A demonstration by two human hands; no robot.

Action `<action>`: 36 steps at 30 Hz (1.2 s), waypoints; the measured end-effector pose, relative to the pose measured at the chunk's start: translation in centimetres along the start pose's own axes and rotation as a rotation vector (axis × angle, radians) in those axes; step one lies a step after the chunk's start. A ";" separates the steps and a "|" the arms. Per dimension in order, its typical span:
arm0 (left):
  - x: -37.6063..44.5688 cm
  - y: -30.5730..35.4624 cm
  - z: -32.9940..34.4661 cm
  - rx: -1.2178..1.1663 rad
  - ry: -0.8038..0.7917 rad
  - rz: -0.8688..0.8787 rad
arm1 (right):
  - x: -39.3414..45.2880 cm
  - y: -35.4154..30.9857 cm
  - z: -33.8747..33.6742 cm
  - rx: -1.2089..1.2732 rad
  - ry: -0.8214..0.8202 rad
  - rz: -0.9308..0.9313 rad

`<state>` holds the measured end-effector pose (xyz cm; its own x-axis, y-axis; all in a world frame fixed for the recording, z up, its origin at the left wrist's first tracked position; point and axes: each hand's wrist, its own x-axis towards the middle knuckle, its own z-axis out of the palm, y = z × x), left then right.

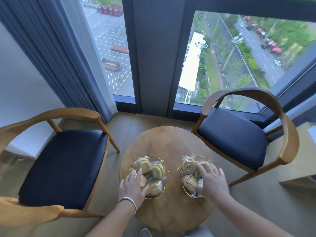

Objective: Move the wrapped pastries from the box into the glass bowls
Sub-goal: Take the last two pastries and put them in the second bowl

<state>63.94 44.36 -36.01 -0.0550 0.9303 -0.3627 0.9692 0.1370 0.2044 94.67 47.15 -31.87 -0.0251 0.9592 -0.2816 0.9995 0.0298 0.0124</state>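
Two gold-rimmed glass bowls stand on a small round wooden table [169, 142]. The left bowl [161, 195] and the right bowl [178, 170] each hold several pale round pastries in clear wrappers, such as one pastry [144, 165] in the left bowl and another [187, 165] in the right one. My left hand [132, 185] lies over the near left side of the left bowl, fingers curled on a wrapped pastry. My right hand [211, 181] rests over the right bowl, fingers spread on its pastries. No box is in view.
A wooden armchair with a dark seat [63, 166] stands left of the table, and a matching one [234, 135] stands at the right rear. Floor-length windows and a blue curtain [56, 53] lie behind. A pale counter corner [304, 151] sits at the far right.
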 end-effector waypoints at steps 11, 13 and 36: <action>2.4 -4.5 7.0 -0.063 -0.223 -0.157 | 0.2 3.7 8.4 -0.021 -0.269 0.234; 3.3 -4.6 8.2 -0.087 -0.251 -0.177 | 1.2 4.4 10.2 -0.009 -0.301 0.254; 7.2 -0.3 11.0 -0.348 -0.108 -0.237 | 6.0 4.0 15.2 0.194 -0.299 0.257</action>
<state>65.90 47.33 -48.66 -0.2229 0.8206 -0.5263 0.7931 0.4666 0.3915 98.78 48.76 -48.09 0.2029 0.8041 -0.5588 0.9587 -0.2794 -0.0540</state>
